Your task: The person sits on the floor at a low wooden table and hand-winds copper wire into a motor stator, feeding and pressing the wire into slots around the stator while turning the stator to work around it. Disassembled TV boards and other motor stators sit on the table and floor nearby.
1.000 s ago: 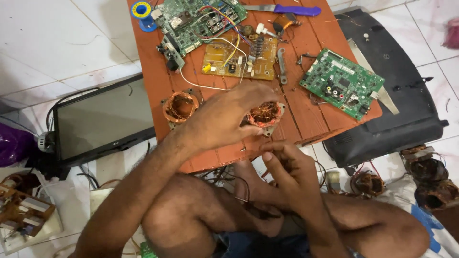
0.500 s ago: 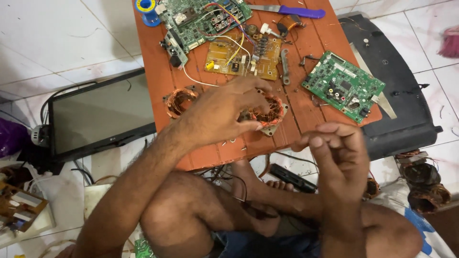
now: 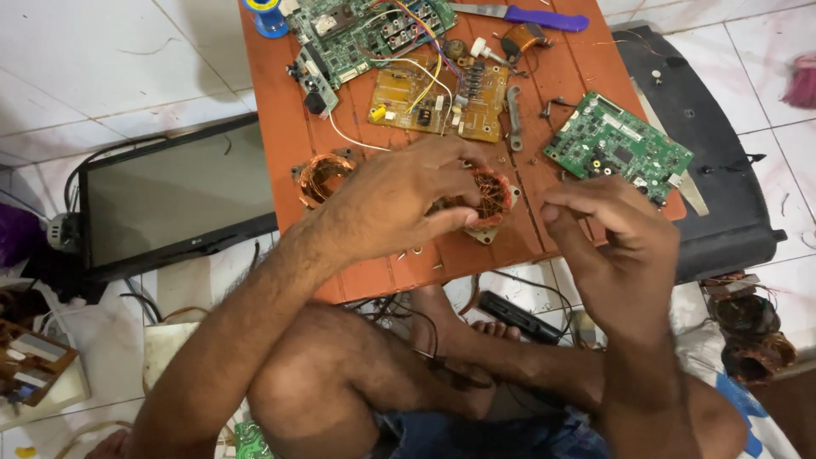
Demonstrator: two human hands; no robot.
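My left hand [image 3: 399, 200] grips a copper-wound motor coil [image 3: 486, 197] and holds it down on the orange wooden table [image 3: 276, 127]. My right hand [image 3: 616, 242] hovers just right of the coil with fingers curled and pinched together; whether a thin wire runs between them is too fine to tell. A second copper coil [image 3: 321, 176] lies on the table left of my left hand.
Green circuit boards [image 3: 619, 146] [image 3: 365, 25], a yellow board [image 3: 442, 98], a purple-handled knife [image 3: 531, 15] and a solder spool [image 3: 263, 13] lie on the table. A flat monitor [image 3: 170, 195] rests on the floor at left, a black panel [image 3: 714, 170] at right, more coils [image 3: 752, 331] lower right.
My right hand has risen from below the table's near edge to beside the coil. My left hand has stayed on the coil.
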